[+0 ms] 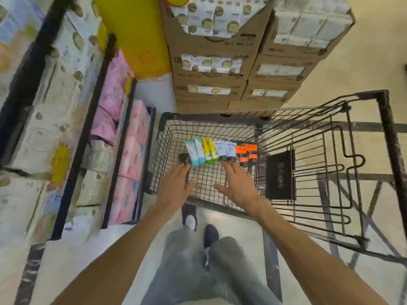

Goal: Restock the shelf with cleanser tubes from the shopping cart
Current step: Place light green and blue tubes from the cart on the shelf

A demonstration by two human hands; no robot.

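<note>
A black wire shopping cart stands in front of me. On its floor lies a row of cleanser tubes: two teal ones, two yellow-green ones, two white ones with dark caps and two orange ones. Both my hands reach into the cart with fingers spread and hold nothing. My left hand hovers just below the teal tubes. My right hand has its fingertips close to the caps of the white tubes.
A dark-framed shelf on the left holds pink and white paper packs. Stacked cardboard boxes of goods rise behind the cart. The cart's folded child seat is on the right. My legs and shoes stand on the pale floor below.
</note>
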